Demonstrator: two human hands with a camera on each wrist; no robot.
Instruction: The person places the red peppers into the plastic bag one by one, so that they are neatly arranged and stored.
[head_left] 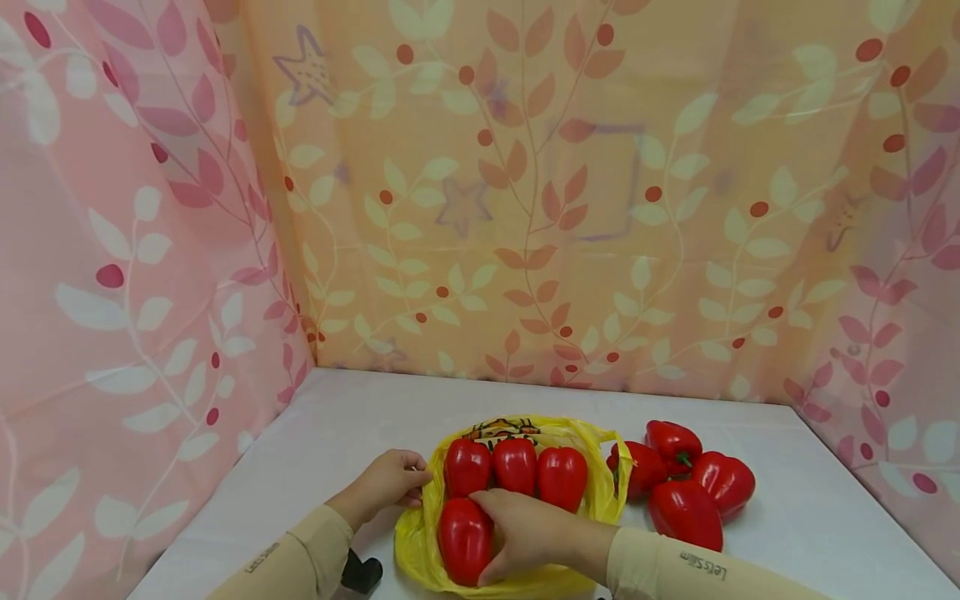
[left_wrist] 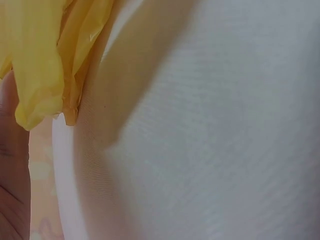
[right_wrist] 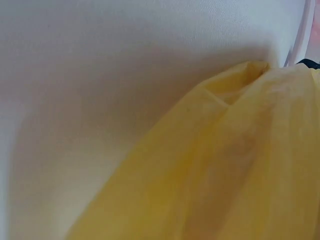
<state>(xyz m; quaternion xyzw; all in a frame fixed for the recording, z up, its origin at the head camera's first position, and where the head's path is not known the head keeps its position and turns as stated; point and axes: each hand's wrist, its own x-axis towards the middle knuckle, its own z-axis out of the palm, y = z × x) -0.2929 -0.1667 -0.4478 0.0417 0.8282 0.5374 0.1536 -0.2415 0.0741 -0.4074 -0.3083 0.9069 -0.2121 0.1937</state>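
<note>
A yellow plastic bag (head_left: 411, 533) lies spread on the table in the head view, its mouth facing up. Inside it, three red bell peppers (head_left: 515, 467) form a row at the back. My right hand (head_left: 536, 529) holds another red bell pepper (head_left: 463, 542) at the front left of the bag, thumb and fingers on its right side. At the bag's left rim, my left hand (head_left: 390, 483) pinches the plastic. The left wrist view shows a finger (left_wrist: 12, 165) against the yellow plastic (left_wrist: 40, 60). Only bag film (right_wrist: 225, 170) and tabletop show in the right wrist view; the right hand is hidden there.
Several more red bell peppers (head_left: 686, 508) lie clustered on the white table (head_left: 375, 408) to the bag's right. A black object (head_left: 362, 575) sits by the left sleeve. Leaf-patterned curtains (head_left: 525, 208) enclose the table at the back and both sides.
</note>
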